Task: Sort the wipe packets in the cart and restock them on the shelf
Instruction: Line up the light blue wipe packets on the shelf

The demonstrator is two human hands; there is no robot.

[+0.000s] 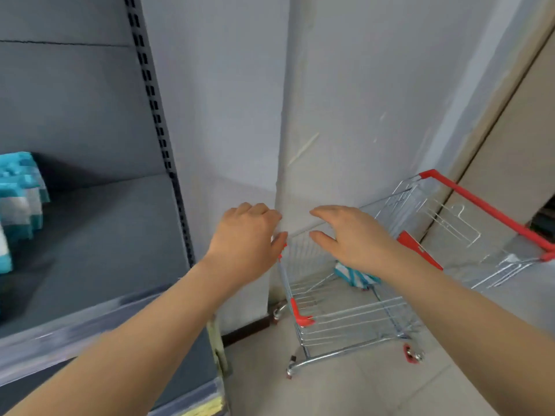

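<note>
Me: Where the left half of the frame is concerned, the grey shelf (pixel 90 235) takes nearly all of it. Its slotted upright runs down from the top edge towards the middle. A pale wall (pixel 345 100) fills the centre and upper right.

Colleague: And the cart?

Me: The wire cart (pixel 345 322) stands on the floor in the lower right, close against the wall's corner. Its red handle (pixel 480 205) reaches out to the right edge.

Colleague: What about your hands?

Me: Both are stretched out at the centre of the frame, palms down, near each other but not touching. My left hand (pixel 249 241) has its fingers loosely curled and holds nothing. My right hand (pixel 354 238) is spread a little wider, thumb apart from the fingers, and it is empty too.

Colleague: Where are the wipes?

Me: A stack of teal-and-white wipe packets (pixel 21 202) sits on the shelf board at the far left edge, too blurred to count. One teal-striped packet (pixel 354 276) lies inside the cart, just below my right wrist in the frame and partly hidden by it.
</note>
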